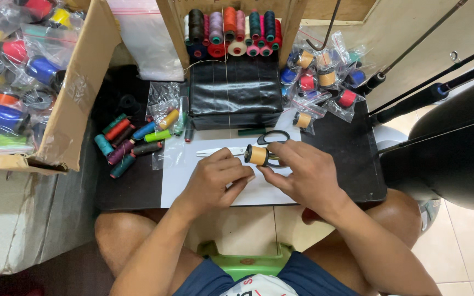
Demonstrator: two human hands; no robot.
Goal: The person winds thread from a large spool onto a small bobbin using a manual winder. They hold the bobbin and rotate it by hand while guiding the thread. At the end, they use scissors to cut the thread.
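Low and dark, the small table sits just past the person's bare knees, with a white sheet of paper laid across its near half. Over that sheet the left hand is curled, its thumb and forefinger pressed together at the tips as if pinching a fine thread, though no thread can be made out there. Touching it, the right hand grips a small spool of tan thread between thumb and fingers, holding it just above the paper. Black-handled scissors lie on the sheet right behind the spool, blades pointing left. Left of the paper, loose spools of many colours lie in a heap. Beyond, a black box stands mid-table, with bagged spools on its right. Farther back, a wooden rack of thread cones rises. At far left a cardboard box holds larger bagged spools.
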